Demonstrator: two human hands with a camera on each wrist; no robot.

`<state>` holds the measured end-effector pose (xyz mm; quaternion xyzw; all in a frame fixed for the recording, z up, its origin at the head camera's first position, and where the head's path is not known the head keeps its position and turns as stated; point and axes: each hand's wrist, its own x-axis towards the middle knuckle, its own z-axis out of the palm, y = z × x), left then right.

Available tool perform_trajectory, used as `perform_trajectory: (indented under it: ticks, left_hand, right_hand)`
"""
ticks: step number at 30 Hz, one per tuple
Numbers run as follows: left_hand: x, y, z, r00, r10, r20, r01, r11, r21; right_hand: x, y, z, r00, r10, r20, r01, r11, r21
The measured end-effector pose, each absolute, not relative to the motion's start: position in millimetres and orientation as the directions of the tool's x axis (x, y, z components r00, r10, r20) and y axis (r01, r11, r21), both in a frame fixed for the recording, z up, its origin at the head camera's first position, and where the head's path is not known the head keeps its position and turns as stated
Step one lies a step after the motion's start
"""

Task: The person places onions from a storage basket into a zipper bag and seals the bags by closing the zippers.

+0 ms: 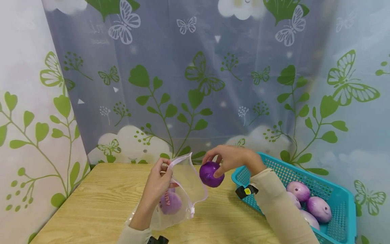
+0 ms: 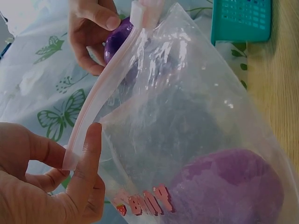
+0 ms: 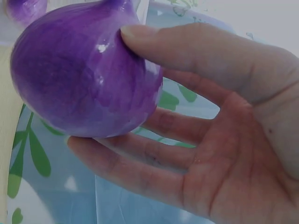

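Glossy purple onion [image 1: 208,178], clasped in the right hand's grip [image 1: 230,157], hung beside a clear plastic zip bag [image 2: 159,121], which, slack-mouthed and pinched by the left hand [image 1: 156,183], could have snagged it.

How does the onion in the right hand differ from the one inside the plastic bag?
Place: the held onion is in the fingers of the right hand, outside the zip bag; the bagged onion is inside it.
Look: in the head view, the held onion is deep, glossy purple; the bagged onion looks paler, seen through the zip bag.
Shared: both are purple and rounded.
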<state>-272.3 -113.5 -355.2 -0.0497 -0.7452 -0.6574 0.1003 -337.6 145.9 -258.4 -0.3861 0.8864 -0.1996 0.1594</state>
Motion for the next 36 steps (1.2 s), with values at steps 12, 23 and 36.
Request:
perform_trajectory:
  ticks: [12,23,36]
  left_hand:
    - [-272.1,-113.6,-353.9,-0.974,-0.06,0.217,0.208,0.12,0.971]
    - [-274.0,-112.2,-353.8,-0.974,-0.058,0.218,0.21,0.121,0.97]
    - [-272.0,-114.1,-354.3,-0.972,-0.016,0.236,0.233,0.125,0.965]
  right_hand:
    - [-331.5,130.6,-258.5,-0.619,-0.781,-0.08,-0.67,0.579,-0.465]
    - [-333.8,112.7,-270.4,-0.611,-0.792,-0.006,-0.692,0.538,-0.481]
    - [-332.9,100.0,-280.5,-0.637,-0.769,0.054,-0.724,0.572,-0.385]
